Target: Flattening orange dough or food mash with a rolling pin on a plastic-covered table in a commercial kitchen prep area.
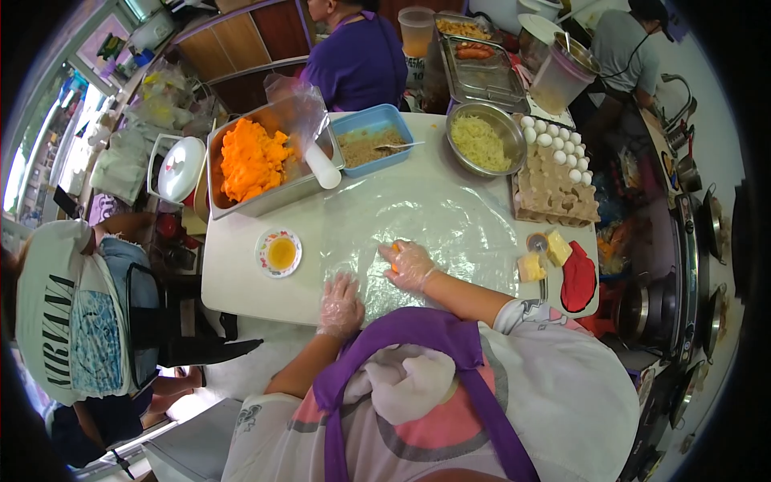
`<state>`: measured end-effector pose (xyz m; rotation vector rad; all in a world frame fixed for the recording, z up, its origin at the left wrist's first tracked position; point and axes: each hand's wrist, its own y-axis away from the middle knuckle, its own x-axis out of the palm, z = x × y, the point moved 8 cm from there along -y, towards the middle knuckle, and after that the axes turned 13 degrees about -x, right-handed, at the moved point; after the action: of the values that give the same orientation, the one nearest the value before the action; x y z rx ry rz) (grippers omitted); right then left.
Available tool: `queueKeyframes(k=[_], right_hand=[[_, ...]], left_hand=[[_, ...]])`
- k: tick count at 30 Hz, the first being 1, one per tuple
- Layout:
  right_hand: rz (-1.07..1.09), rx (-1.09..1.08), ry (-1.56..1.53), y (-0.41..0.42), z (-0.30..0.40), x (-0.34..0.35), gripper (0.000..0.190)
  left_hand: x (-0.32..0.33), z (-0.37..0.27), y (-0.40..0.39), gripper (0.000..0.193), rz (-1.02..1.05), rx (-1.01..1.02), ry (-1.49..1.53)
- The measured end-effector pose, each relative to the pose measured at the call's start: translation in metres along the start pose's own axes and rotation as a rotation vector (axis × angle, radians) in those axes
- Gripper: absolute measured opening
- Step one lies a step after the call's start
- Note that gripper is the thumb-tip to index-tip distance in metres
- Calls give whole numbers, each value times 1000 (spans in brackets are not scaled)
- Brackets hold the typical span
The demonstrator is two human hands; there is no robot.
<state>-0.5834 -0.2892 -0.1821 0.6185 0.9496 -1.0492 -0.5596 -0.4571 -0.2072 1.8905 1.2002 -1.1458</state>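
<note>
A clear plastic sheet (385,211) covers the middle of the white table (241,295). My right hand (412,268), in a clear disposable glove, rests over the sheet with its fingers around a small lump of orange dough (395,248); most of the lump is hidden. My left hand (342,304), gloved too, lies palm down at the sheet's near left edge with nothing visible in it. Further left is a small flowered dish (262,265) of yellow liquid (282,253). A large orange dough mass (253,158) fills part of a steel pan (265,205) at the back left.
A white rolling pin (323,165) and plastic film lean on the pan. Behind are a blue tub (376,170) of brown filling, a steel bowl (453,141) of pale shreds and an egg tray (551,196). Cheese blocks (559,248) and red cloth (579,277) lie right. Several people are nearby.
</note>
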Motion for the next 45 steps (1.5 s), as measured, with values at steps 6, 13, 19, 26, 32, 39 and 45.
queueKeyframes(k=[6, 13, 19, 26, 32, 39, 45], right_hand=[[-51, -76, 138, -9, -8, 12, 30], [20, 31, -122, -29, -41, 12, 24], [-212, 197, -388, -20, -56, -11, 24], [-575, -68, -205, -4, -36, -47, 23], [-702, -314, 44, 37, -14, -40, 25], [-561, -269, -61, 47, -10, -31, 14], [-484, -99, -41, 41, -24, -15, 17]], left_hand=[[0, -5, 0, 45, 3, 17, -13], [2, -3, 0, 44, -15, 15, -9], [-1, -5, 1, 43, -48, 33, 8], [-4, -6, 1, 43, -12, 19, -19], [0, -2, 2, 45, 8, -5, -32], [-1, -3, 2, 45, 23, -12, -5], [-1, -3, 1, 45, 13, 8, -16]])
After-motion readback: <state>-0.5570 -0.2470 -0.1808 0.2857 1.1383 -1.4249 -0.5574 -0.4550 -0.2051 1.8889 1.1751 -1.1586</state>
